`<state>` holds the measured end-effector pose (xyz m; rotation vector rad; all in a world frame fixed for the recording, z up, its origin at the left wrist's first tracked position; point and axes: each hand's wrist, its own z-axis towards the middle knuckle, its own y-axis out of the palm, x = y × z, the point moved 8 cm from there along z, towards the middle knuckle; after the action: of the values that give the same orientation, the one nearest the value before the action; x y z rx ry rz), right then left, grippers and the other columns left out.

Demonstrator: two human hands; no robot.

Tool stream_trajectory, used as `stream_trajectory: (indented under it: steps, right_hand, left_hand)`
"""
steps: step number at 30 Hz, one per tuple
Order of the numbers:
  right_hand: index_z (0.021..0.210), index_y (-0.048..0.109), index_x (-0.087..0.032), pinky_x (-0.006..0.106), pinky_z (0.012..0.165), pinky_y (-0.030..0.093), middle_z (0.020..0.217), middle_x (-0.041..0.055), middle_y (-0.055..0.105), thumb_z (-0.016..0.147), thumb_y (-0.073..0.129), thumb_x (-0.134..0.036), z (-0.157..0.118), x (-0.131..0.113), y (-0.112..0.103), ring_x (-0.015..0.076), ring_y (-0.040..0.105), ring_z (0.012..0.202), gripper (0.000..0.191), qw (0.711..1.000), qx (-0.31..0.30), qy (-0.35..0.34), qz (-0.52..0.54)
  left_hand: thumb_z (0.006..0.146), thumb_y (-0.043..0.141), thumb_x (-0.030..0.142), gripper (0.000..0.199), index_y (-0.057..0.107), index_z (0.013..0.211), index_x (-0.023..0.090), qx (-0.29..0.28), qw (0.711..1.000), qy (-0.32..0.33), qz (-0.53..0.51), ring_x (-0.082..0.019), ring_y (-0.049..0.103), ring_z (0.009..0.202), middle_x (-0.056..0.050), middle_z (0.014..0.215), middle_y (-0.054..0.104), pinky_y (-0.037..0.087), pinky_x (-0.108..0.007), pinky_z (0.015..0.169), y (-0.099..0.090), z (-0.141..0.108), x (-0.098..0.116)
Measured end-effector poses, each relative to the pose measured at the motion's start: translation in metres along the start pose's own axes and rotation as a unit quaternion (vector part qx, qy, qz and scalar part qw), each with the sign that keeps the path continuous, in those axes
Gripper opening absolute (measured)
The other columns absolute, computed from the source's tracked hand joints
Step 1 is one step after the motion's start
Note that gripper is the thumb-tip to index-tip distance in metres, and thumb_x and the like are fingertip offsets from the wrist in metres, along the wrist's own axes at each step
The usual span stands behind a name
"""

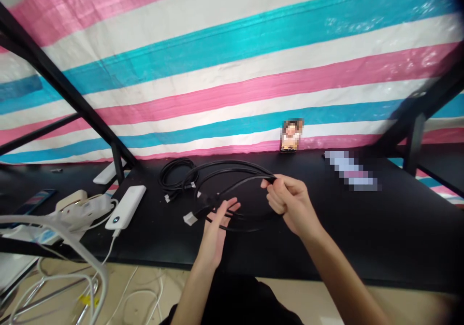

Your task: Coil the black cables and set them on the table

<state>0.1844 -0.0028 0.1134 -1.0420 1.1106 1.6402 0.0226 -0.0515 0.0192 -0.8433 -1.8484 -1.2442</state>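
A black cable (232, 170) hangs in loose loops between my hands, above the black table. My right hand (288, 199) is closed round one end of the loops. My left hand (219, 223) is at the lower left of the loops, palm up with its fingers apart, and the cable strands pass across the fingers. Beside that hand a connector with a whitish cover (189, 219) sticks out to the left. Behind, a second coiled black cable (174, 174) lies on the table with its light-tipped plugs showing.
On the black table (348, 247), a white power bank (126, 208) and power strip (97, 204) sit at left. A lit phone (291, 136) leans at the back; a blurred flat item (351, 171) lies right. Black metal bars (68, 86) frame the striped sheet.
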Motion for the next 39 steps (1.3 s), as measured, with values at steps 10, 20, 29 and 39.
stream_trajectory:
  steps: [10,20,29,39]
  right_hand:
    - [0.124,0.051,-0.019,0.017,0.034,0.018,0.057,-0.0097,0.026,0.089,0.052,-0.051,-0.004,0.013,-0.025,0.0055,0.018,0.040,0.047,0.993,0.010,0.069,-0.096]
    - [0.140,0.040,-0.025,0.019,0.054,0.045,0.088,0.0007,0.053,0.083,0.063,-0.037,-0.011,-0.020,-0.023,0.0107,0.054,0.065,0.063,0.933,0.073,-0.093,-0.339]
    - [0.105,0.062,-0.018,0.021,0.048,0.041,0.066,-0.0014,0.053,0.093,0.048,-0.035,-0.007,-0.023,-0.030,0.0104,0.049,0.050,0.026,0.940,0.047,-0.073,-0.331]
    - [0.130,0.056,-0.026,0.024,0.070,0.047,0.092,0.0018,0.066,0.093,0.050,-0.030,-0.005,-0.018,-0.005,0.0133,0.059,0.076,0.037,0.957,-0.082,-0.073,-0.268]
  left_hand:
    - [0.076,0.064,0.055,0.038,0.051,0.074,0.019,-0.060,0.996,0.031,0.062,-0.003,0.017,0.027,0.014,0.035,0.028,0.023,-0.015,0.028,0.013,-0.004,0.023]
    - [0.076,0.066,0.049,0.040,0.038,0.069,0.021,-0.133,0.987,-0.030,0.089,-0.002,0.015,0.034,0.014,0.045,0.021,0.021,-0.016,0.034,0.024,-0.016,0.036]
    - [0.084,0.047,0.062,0.047,0.040,0.065,0.019,-0.214,0.969,-0.114,-0.047,-0.005,0.007,0.039,0.011,0.046,0.015,0.022,-0.016,0.038,0.025,-0.016,0.032]
    - [0.090,0.040,0.055,0.046,0.051,0.067,0.017,-0.256,0.957,-0.139,-0.010,-0.005,0.017,0.034,0.009,0.041,0.024,0.030,-0.018,0.039,0.032,-0.016,0.030]
